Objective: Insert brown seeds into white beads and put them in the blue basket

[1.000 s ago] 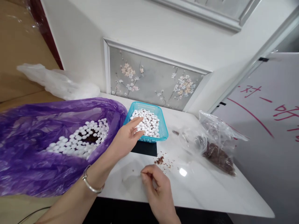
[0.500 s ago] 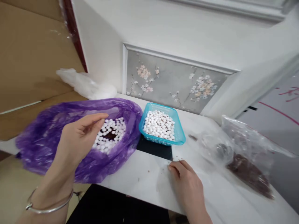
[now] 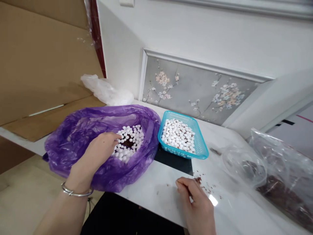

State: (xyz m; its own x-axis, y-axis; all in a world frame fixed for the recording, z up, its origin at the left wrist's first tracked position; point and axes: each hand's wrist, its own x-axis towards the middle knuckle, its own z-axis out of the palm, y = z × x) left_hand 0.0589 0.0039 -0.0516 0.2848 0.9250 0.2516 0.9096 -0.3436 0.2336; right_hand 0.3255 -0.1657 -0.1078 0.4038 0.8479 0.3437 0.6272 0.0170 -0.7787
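My left hand (image 3: 104,145) reaches into a crumpled purple plastic bag (image 3: 73,130), its fingertips at the small white balls (image 3: 126,151) gathered there. The fingers are bent together, and the thumb is mostly hidden, so whatever they pinch does not show. Dark brown bits (image 3: 128,141) lie among the balls. My right hand (image 3: 194,199) rests low over the white table (image 3: 151,186), thumb and forefinger closed; anything between them is too small to make out. Reddish-brown crumbs (image 3: 198,180) are scattered beside its fingers. Beyond it stands a blue plastic basket (image 3: 201,145) holding many white balls (image 3: 177,135).
Under the basket's front is a black flat piece (image 3: 172,160). To the right sit a clear round container (image 3: 244,164) and a clear bag of brown material (image 3: 283,192). A white plastic bag (image 3: 107,91) lies behind the purple one, beside cardboard (image 3: 44,65).
My left hand has lowered from above the purple bag to the balls inside it. My right hand has drawn slightly toward me, uncovering more crumbs. The camera view has swung left.
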